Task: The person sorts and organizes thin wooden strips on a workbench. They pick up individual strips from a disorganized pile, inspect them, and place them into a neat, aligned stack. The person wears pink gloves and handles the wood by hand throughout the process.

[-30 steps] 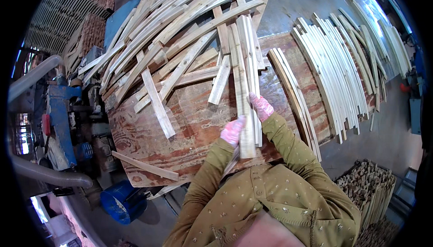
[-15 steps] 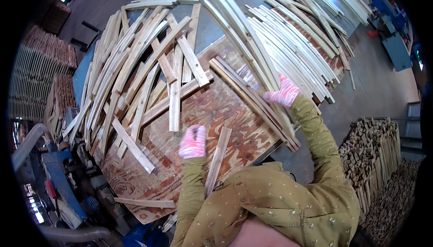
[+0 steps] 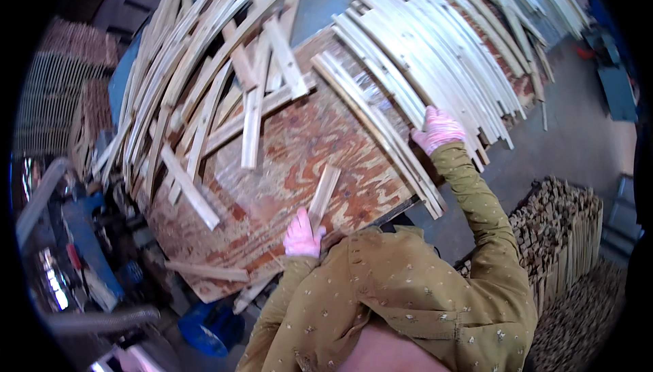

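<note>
My right hand [image 3: 439, 130], in a pink-and-white glove, is closed around the near end of pale wooden strips [image 3: 384, 69]. These strips lie along the left side of a wide row of similar strips [image 3: 442, 52]. Left of them, a separate narrow bundle of strips [image 3: 377, 127] runs down to the table's edge. My left hand [image 3: 303, 234], gloved alike, is close to my body with fingers loosely apart and nothing visible in it. Beside its thumb lies a short wooden piece [image 3: 325, 192]; whether they touch I cannot tell.
A jumbled pile of wooden strips [image 3: 197, 79] covers the left of the worn plywood tabletop [image 3: 286, 147]. Single offcuts [image 3: 190, 188] lie near it. Stacked wood stands on the floor at right [image 3: 558, 229] and far left [image 3: 64, 100]. Blue machinery [image 3: 95, 243] borders the left.
The strips in my right hand have come down from the air onto the table against the row. My left hand has moved slightly right, towards the short piece. The view has shifted.
</note>
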`<state>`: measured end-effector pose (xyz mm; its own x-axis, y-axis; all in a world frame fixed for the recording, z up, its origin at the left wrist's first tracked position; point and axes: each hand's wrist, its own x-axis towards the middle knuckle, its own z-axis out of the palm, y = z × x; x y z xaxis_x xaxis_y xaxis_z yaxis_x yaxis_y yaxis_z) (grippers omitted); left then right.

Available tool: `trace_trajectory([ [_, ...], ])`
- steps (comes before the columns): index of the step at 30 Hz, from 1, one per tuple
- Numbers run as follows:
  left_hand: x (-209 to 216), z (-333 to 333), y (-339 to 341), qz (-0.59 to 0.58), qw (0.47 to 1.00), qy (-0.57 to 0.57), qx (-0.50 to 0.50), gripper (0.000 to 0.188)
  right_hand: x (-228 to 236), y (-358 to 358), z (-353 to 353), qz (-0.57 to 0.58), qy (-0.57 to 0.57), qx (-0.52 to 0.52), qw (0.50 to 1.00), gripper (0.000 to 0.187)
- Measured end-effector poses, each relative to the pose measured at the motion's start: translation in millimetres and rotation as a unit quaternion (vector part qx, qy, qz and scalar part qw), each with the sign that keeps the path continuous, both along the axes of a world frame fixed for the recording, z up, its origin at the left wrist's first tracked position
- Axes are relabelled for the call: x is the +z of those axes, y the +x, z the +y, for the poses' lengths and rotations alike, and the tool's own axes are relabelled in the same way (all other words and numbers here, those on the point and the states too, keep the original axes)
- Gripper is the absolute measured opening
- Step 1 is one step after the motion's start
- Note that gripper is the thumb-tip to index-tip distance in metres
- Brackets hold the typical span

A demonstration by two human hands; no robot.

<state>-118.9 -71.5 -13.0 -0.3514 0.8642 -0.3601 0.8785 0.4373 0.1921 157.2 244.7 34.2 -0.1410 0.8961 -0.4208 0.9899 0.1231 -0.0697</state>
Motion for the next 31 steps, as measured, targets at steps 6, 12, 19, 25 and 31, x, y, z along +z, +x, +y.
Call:
trace_trajectory([
  [6,34,53,-54,-0.278,0.923,0.221,0.145,0.050,-22,20,0,0.073,0.339,0.143,0.927,0.087],
  [12,94,196,-133,-0.655,0.549,0.385,0.348,0.039,14,-66,-56,0.453,0.057,0.074,0.887,0.062],
  [19,67,278,-142,-0.455,0.724,0.383,0.349,0.059,21,-138,-102,0.666,-0.535,-0.072,0.515,0.059],
  [25,11,216,-135,0.096,0.978,0.024,0.181,0.085,21,-108,-76,0.640,-0.373,-0.124,0.661,0.049],
  [31,5,178,-168,-0.646,0.709,0.020,0.281,0.055,-10,-114,-56,0.715,-0.281,-0.207,0.606,0.063],
])
